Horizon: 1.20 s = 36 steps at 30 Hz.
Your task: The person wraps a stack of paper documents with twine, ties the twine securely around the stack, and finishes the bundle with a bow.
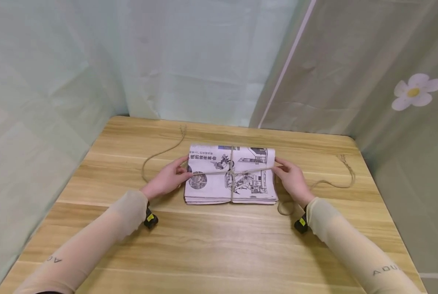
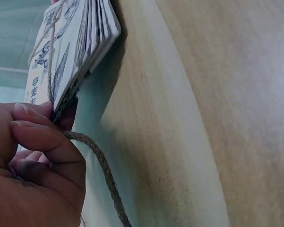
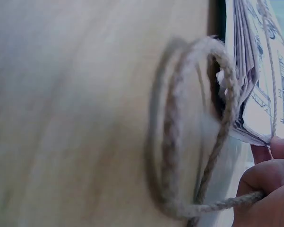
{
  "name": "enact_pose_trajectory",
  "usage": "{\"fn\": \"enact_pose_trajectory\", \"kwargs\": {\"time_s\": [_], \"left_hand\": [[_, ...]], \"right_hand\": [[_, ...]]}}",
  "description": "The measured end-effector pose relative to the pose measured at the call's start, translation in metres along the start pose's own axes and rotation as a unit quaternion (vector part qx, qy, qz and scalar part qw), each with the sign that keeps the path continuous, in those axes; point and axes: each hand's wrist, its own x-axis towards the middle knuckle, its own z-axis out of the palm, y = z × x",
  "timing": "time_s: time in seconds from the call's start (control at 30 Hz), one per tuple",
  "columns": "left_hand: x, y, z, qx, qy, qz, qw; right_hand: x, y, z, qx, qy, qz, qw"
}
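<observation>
A stack of folded newspapers (image 1: 211,192) lies flat on the wooden table, with a twine (image 1: 232,188) passing over it from back to front and from side to side, crossing near its middle. At the stack's left edge, my left hand (image 1: 169,177) pinches the twine between thumb and fingers; a loose tail (image 2: 105,170) comes out of the curled fingers in the left wrist view. My right hand (image 1: 293,181) pinches the other strand at the right edge. In the right wrist view, slack twine (image 3: 171,137) forms a loop beside this hand (image 3: 269,189).
Both twine tails end in frayed tips on the wooden table (image 1: 211,253), the left one behind my left hand, the right one (image 1: 347,185) beyond my right wrist. Pale curtains (image 1: 204,61) hang along the table's back and sides. Small black cameras (image 1: 150,220) sit at both wrists.
</observation>
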Motion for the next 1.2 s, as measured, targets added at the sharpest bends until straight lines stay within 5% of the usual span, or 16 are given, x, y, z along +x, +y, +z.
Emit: {"fn": "enact_pose_trajectory", "kwargs": {"time_s": [0.27,0.5,0.9,1.03,1.2], "left_hand": [[0.000,0.000,-0.001,-0.091,-0.035,-0.060,0.9934],[-0.002,0.002,-0.002,-0.208,-0.049,-0.102,0.9715],[-0.005,0.003,-0.010,-0.137,-0.102,-0.062,0.9834],[-0.003,0.005,-0.018,-0.081,-0.097,-0.037,0.9913],[0.000,0.010,-0.029,-0.018,-0.067,0.003,0.9976]], "right_hand": [[0.000,0.001,-0.008,0.116,-0.049,0.083,0.989],[-0.004,0.003,-0.013,0.172,-0.099,0.107,0.974],[-0.003,0.001,-0.020,0.126,-0.138,0.086,0.979],[-0.004,-0.002,-0.028,0.039,-0.137,0.054,0.988],[-0.004,-0.013,-0.038,-0.073,-0.124,-0.050,0.988]]}}
